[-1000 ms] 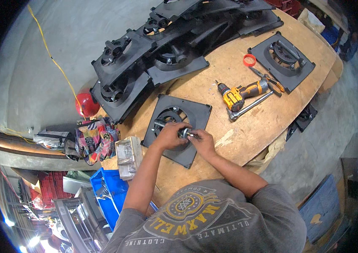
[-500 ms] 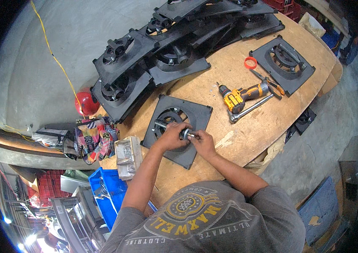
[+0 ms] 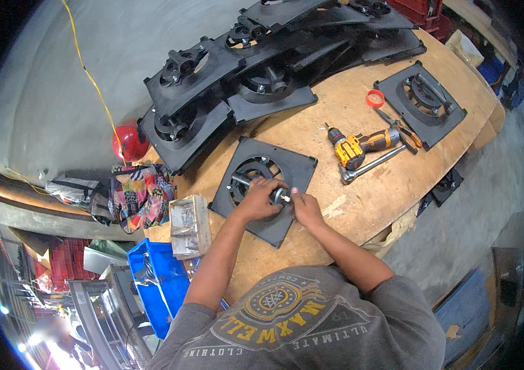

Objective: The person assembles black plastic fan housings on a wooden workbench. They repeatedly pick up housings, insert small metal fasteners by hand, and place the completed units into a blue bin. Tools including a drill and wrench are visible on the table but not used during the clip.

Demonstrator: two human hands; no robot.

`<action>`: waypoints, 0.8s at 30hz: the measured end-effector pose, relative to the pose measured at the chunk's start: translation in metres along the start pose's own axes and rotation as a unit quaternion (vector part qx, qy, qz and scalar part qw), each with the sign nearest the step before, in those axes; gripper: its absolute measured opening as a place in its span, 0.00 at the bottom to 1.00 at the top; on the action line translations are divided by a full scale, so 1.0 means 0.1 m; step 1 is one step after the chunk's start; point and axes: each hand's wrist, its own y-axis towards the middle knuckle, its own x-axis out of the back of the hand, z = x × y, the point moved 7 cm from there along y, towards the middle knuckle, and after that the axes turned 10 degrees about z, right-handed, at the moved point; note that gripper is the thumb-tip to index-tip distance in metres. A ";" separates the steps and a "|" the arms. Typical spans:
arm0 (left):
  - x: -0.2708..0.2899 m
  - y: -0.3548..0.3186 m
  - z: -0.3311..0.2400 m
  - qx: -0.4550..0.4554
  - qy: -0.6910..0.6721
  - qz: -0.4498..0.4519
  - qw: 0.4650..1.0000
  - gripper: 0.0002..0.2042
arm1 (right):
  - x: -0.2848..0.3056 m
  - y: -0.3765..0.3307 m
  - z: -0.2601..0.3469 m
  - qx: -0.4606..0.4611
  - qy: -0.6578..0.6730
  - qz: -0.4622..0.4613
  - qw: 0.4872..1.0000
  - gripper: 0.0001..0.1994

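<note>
At frame centre, a black panel lies flat on the table. It looks stiff, light plastic, best gripped by its edges. The left hand clasps a small metal part at its round opening; the right hand pinches the part's end. Hands barely differ from a second ago; the view shifted slightly.

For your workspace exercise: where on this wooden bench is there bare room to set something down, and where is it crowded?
Bare wood lies between the cordless drill and the near table edge, and between the stacked black frames and the far right frame. It is crowded around the frame under both hands, and at the small box.
</note>
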 end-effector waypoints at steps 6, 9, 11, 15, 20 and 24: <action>0.01 -0.02 -0.01 -0.017 0.005 -0.016 1.000 0.28 | 0.15 -0.17 0.19 0.174 -0.079 -0.053 0.980 0.14; 0.01 -0.02 -0.01 -0.018 0.010 -0.021 1.000 0.28 | 0.07 -0.12 0.19 0.167 -0.057 -0.027 0.984 0.13; 0.02 -0.02 -0.01 -0.016 0.009 -0.026 0.999 0.28 | 0.01 -0.05 0.15 0.132 0.011 0.000 0.991 0.13; 0.00 -0.01 0.01 -0.002 0.000 -0.017 1.000 0.28 | -0.08 0.10 -0.05 -0.024 0.205 0.059 0.977 0.08; 0.01 -0.01 0.01 0.000 -0.003 -0.011 1.000 0.29 | -0.12 0.11 -0.10 -0.121 0.331 0.114 0.929 0.06; 0.02 -0.03 -0.01 -0.005 -0.006 -0.024 1.000 0.28 | -0.17 0.09 -0.15 -0.159 0.404 0.126 0.892 0.07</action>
